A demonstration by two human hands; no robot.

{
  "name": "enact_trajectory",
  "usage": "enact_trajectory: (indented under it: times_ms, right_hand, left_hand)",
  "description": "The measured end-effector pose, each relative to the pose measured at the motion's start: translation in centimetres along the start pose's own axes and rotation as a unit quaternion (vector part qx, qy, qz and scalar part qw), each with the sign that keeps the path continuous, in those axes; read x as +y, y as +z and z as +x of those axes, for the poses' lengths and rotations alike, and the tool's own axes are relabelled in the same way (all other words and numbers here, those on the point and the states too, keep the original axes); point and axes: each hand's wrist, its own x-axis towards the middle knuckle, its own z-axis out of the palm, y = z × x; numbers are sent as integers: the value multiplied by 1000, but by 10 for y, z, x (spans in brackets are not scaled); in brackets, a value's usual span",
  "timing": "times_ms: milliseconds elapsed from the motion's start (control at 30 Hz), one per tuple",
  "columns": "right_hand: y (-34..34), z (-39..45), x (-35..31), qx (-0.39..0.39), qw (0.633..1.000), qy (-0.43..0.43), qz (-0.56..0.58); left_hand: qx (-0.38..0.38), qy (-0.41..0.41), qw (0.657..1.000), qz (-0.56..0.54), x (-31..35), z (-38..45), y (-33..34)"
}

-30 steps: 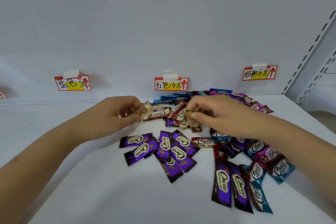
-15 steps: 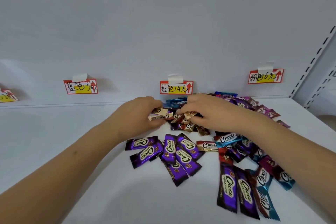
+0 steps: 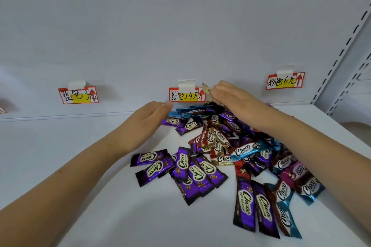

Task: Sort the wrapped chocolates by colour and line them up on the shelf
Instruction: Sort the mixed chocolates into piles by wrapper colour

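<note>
While my right hand [image 3: 230, 98] pinches a gold chocolate [image 3: 206, 88] in its fingers before the red label [image 3: 187, 94], I see my left hand [image 3: 149, 118] with fingers straight and together beside the chocolates [image 3: 220, 146] heaped on the shelf [image 3: 80, 166].

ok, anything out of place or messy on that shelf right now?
Yes. The chocolates lie in a mixed heap on the shelf, purple, red, blue and pink overlapping at all angles, none lined up under the tags. The right hand lifts a gold wrapper by the red tag; the left hand rests at the heap's edge.
</note>
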Motion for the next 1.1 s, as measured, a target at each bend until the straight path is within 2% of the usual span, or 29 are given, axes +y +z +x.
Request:
enact_trajectory:
  times_ms: [67,167,233,300,367,433,533,600,767,867,1000,1100]
  right_hand:
    - [-2,-1,-4,9,1000,14,-11]
    - [-6,-1,-8,25,997,23,-70]
    - [-12,-2,-12,26,996,32,-81]
    - [-19,-6,-17,4,997,49,-59]
    - [-25,-12,-19,-20,996,87,-17]
    - [-26,-18,-15,-19,992,119,-30]
    - [-19,-26,-7,-21,970,122,-208]
    - [-12,-31,-4,-34,944,129,-302]
    - [1,-34,-4,-35,906,121,-403]
    - [7,-34,-8,-43,918,104,-380]
    - [7,-36,-8,-66,949,97,-294]
    - [8,-37,-5,-82,950,93,-287]
  left_hand:
    - [-18,13,999,29,1,0,4]
    - [17,30,997,65,0,3,8]
    - [16,37,999,25,1,4,10]
    - [-18,55,998,-29,7,4,14]
    - [-29,66,997,-19,16,6,21]
    - [-25,74,996,49,26,9,33]
    - [-61,47,974,211,37,14,55]
    - [-97,24,959,267,39,17,64]
    - [-140,1,967,213,31,14,42]
    - [-138,-24,976,170,25,11,28]
    - [-138,-41,985,94,22,12,23]
    - [-127,-42,989,55,24,13,23]
